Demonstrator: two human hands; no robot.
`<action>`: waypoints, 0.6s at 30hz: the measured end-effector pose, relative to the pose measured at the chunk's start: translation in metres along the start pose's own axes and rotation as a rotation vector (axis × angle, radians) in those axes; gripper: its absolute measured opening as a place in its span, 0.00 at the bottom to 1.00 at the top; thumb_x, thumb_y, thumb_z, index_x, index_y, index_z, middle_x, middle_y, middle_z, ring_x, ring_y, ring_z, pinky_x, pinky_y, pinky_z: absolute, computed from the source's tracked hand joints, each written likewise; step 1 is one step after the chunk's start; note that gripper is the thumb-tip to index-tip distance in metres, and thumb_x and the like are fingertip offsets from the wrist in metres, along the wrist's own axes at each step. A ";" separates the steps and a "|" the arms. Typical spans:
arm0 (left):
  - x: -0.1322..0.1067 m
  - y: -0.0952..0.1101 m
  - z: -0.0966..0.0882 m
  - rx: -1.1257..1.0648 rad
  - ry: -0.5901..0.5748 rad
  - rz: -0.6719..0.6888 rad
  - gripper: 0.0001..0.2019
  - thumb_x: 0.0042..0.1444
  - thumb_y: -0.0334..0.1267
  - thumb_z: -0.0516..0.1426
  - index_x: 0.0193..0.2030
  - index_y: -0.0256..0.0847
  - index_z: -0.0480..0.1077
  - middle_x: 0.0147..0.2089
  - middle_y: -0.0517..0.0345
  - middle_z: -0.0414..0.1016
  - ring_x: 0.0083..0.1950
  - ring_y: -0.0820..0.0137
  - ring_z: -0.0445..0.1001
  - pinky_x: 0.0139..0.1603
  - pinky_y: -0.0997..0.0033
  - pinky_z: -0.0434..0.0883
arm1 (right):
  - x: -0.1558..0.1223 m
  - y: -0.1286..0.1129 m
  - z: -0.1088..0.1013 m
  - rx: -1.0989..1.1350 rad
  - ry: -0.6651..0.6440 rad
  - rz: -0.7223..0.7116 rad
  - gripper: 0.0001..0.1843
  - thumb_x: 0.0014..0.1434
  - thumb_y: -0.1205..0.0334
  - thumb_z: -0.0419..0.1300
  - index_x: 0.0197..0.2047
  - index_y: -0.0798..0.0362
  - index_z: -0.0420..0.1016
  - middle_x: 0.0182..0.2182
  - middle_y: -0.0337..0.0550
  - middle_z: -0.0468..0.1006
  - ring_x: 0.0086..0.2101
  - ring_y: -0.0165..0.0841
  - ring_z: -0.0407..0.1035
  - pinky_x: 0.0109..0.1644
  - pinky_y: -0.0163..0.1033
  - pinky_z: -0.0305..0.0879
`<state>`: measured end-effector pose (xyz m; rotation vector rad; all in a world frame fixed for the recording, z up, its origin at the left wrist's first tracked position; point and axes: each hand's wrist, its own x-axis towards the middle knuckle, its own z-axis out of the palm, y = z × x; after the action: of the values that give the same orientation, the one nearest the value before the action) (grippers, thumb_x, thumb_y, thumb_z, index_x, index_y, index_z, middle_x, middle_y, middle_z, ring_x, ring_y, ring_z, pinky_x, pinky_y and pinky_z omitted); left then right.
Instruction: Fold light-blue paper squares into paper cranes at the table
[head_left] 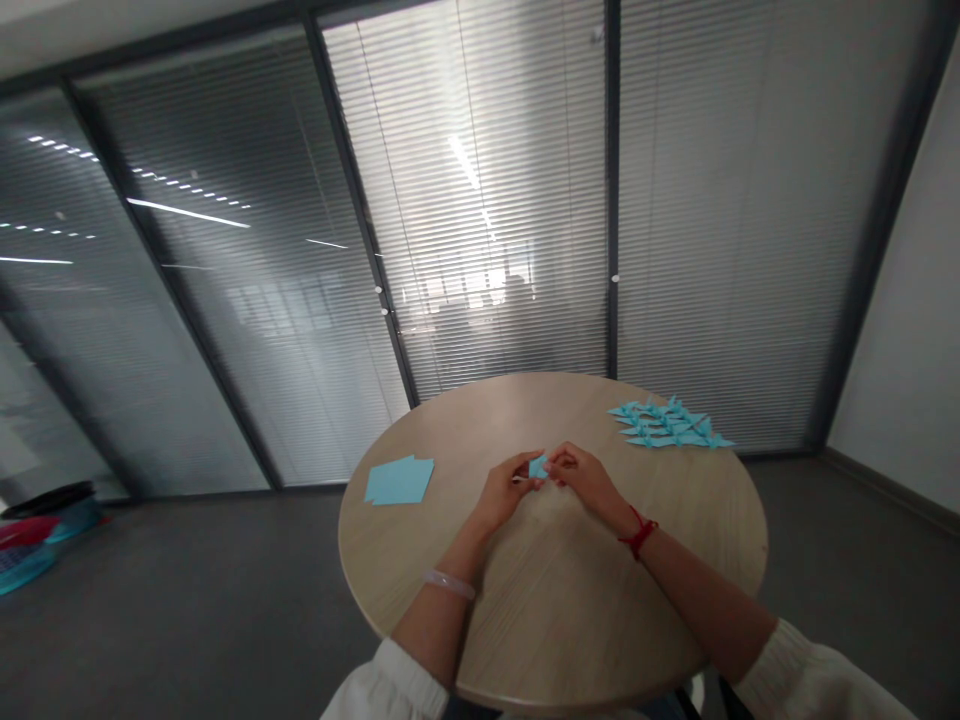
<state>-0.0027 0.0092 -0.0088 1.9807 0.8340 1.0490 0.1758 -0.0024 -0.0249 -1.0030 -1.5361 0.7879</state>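
Over the middle of the round table, a small piece of folded light-blue paper (538,466) is pinched between both hands. My left hand (508,490) grips its left side with thumb and fingers. On its right side, the fingertips of my right hand (583,474) are closed on the paper's edge. The fingers hide part of the paper, so its exact folded shape cannot be made out. To the left lie a few flat light-blue paper sheets (401,482), overlapping. Several folded blue paper cranes (667,424) stand in rows at the far right.
The wooden round table (570,620) has a curved edge close to my forearms. Behind it rises a glass partition with blinds (495,200). Blue and red baskets (37,545) are on the floor at the far left. A white wall (907,330) is on the right.
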 end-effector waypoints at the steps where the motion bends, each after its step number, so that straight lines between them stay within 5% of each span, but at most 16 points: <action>1: 0.000 0.002 -0.001 -0.006 0.009 -0.003 0.24 0.47 0.31 0.60 0.53 0.40 0.67 0.33 0.60 0.73 0.33 0.74 0.72 0.39 0.72 0.69 | 0.000 0.000 0.000 -0.022 0.045 -0.018 0.18 0.49 0.48 0.62 0.37 0.54 0.70 0.29 0.43 0.77 0.30 0.33 0.71 0.34 0.37 0.68; 5: 0.000 0.005 -0.001 -0.040 0.013 -0.033 0.27 0.45 0.30 0.60 0.55 0.37 0.65 0.30 0.61 0.72 0.31 0.74 0.72 0.36 0.74 0.69 | 0.000 -0.004 -0.001 -0.063 0.046 -0.083 0.20 0.50 0.48 0.61 0.40 0.54 0.73 0.36 0.46 0.77 0.36 0.35 0.71 0.40 0.39 0.66; 8: -0.001 0.006 -0.001 -0.016 0.020 -0.041 0.26 0.46 0.32 0.60 0.55 0.38 0.65 0.30 0.61 0.73 0.30 0.75 0.71 0.35 0.74 0.68 | -0.001 -0.008 -0.002 -0.092 -0.017 -0.079 0.16 0.52 0.49 0.59 0.34 0.54 0.76 0.31 0.45 0.79 0.33 0.36 0.71 0.38 0.38 0.65; 13: 0.000 0.009 0.000 0.015 0.008 -0.008 0.28 0.44 0.34 0.63 0.55 0.41 0.66 0.36 0.59 0.75 0.36 0.73 0.73 0.38 0.74 0.69 | 0.001 -0.007 -0.006 -0.021 0.054 0.004 0.17 0.50 0.49 0.61 0.33 0.56 0.77 0.27 0.44 0.78 0.27 0.34 0.70 0.32 0.37 0.65; 18: 0.000 0.010 -0.004 0.092 0.106 0.060 0.16 0.48 0.37 0.61 0.46 0.40 0.74 0.40 0.53 0.77 0.39 0.69 0.74 0.42 0.71 0.69 | 0.003 -0.004 -0.008 0.164 0.132 0.111 0.19 0.46 0.48 0.64 0.31 0.57 0.77 0.23 0.44 0.77 0.25 0.33 0.70 0.32 0.37 0.67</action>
<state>-0.0039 0.0056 0.0008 2.0524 0.8989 1.1776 0.1828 -0.0011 -0.0187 -1.0048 -1.2903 0.8922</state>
